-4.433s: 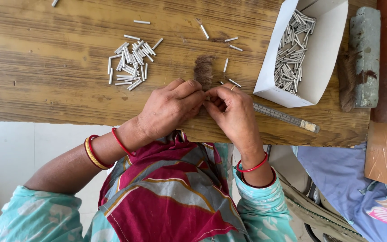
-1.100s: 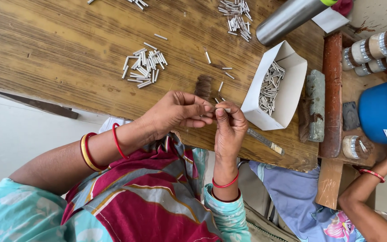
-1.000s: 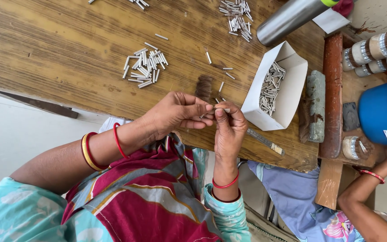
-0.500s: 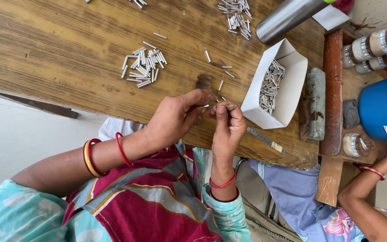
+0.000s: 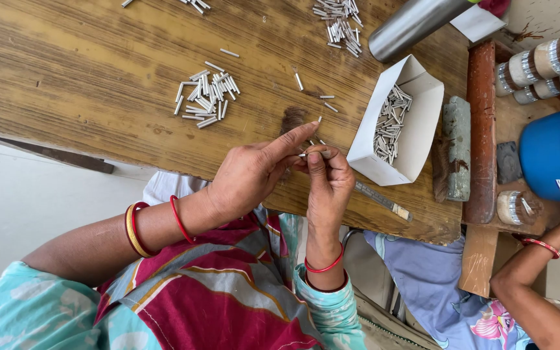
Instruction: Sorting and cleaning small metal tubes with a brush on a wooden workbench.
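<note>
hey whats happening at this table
A person sits at a wooden table, both hands raised just over its near edge. The left hand and right hand pinch one small silvery tube between their fingertips. A loose pile of tubes lies on the table, and a white paper box to the right holds more. Another person's arm shows at the lower right.

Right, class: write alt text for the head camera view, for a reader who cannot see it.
The left hand and right hand pinch a small silver tube above a wooden table. A loose tube pile lies on it, beside a white box of tubes.
</note>
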